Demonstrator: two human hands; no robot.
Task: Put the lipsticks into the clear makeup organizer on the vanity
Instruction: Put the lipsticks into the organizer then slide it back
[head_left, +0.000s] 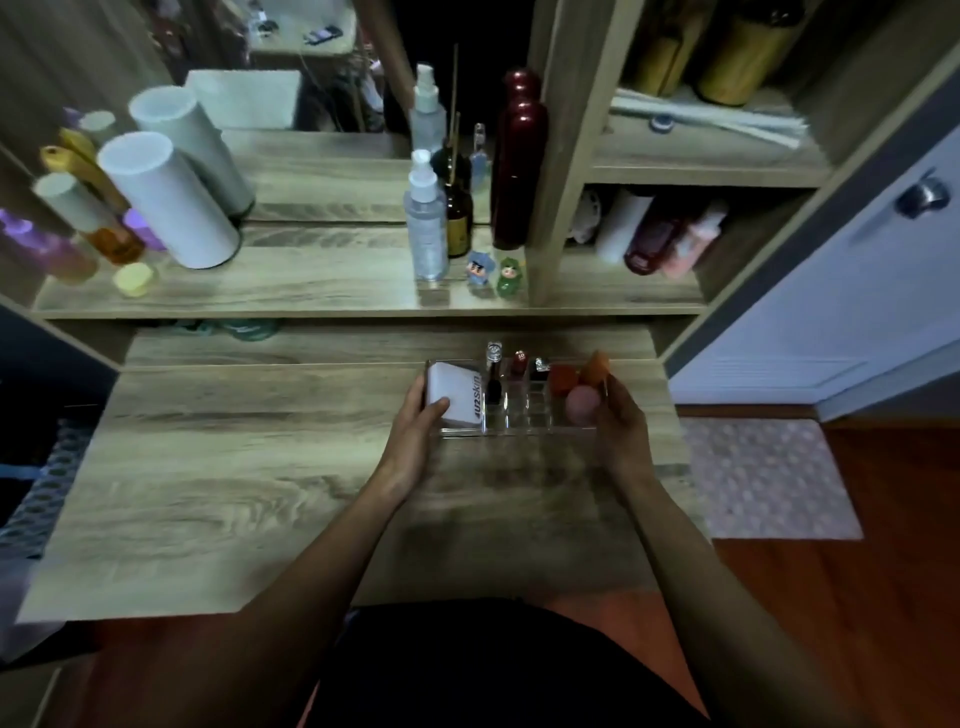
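The clear makeup organizer (519, 423) rests on the wooden vanity top, right of centre. Lipsticks stand upright in its middle slots: a silver-capped one (493, 358), a dark red one (518, 362) and a black and silver one (540, 368). A white box (453, 397) fills its left compartment. Orange and pink sponges (582, 397) sit in the right compartment. My left hand (415, 434) grips the organizer's left end, thumb on the white box. My right hand (621, 423) holds the right end, fingers by the sponges.
A raised shelf behind carries a spray bottle (427, 228), a dark red bottle (517, 166), two small figurines (493, 273), a white cylinder (166, 200) and several coloured tubes. A mirror stands behind. Side cubbies hold bottles at right. A door and rug lie to the right.
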